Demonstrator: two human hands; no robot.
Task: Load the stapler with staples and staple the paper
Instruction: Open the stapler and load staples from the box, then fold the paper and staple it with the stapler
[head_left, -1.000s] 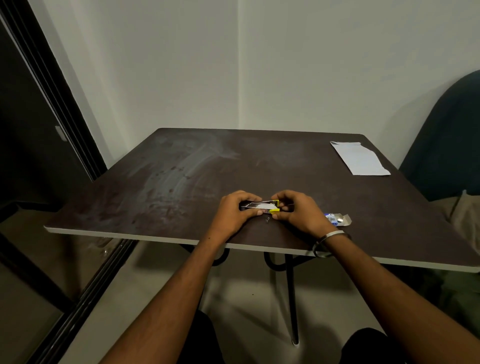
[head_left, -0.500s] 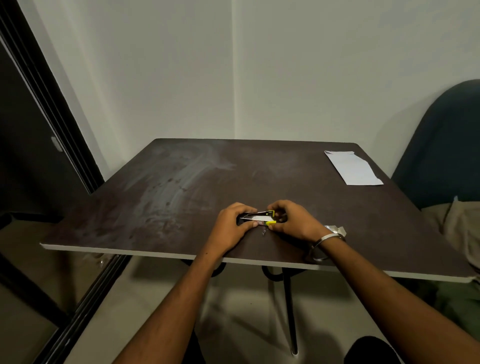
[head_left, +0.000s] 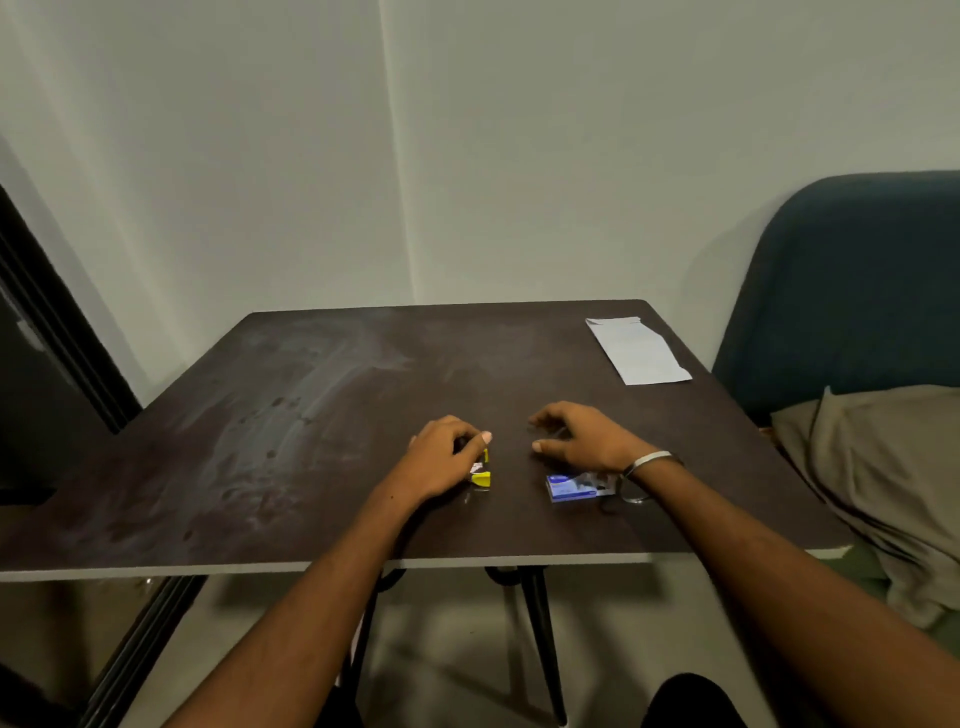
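Around the staple box (head_left: 571, 487), the surface (head_left: 311, 415) lies bare beyond and to its left up to the stapler (head_left: 481, 470) in my left hand (head_left: 441, 460). My right hand (head_left: 582, 439) hovers just behind the box. The paper (head_left: 638, 351) sits well beyond, at the far right corner.

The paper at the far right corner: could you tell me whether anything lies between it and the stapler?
Nothing visible does. The stapler is in the left hand, the paper lies flat, and only bare table separates them; the right hand hovers nearby.
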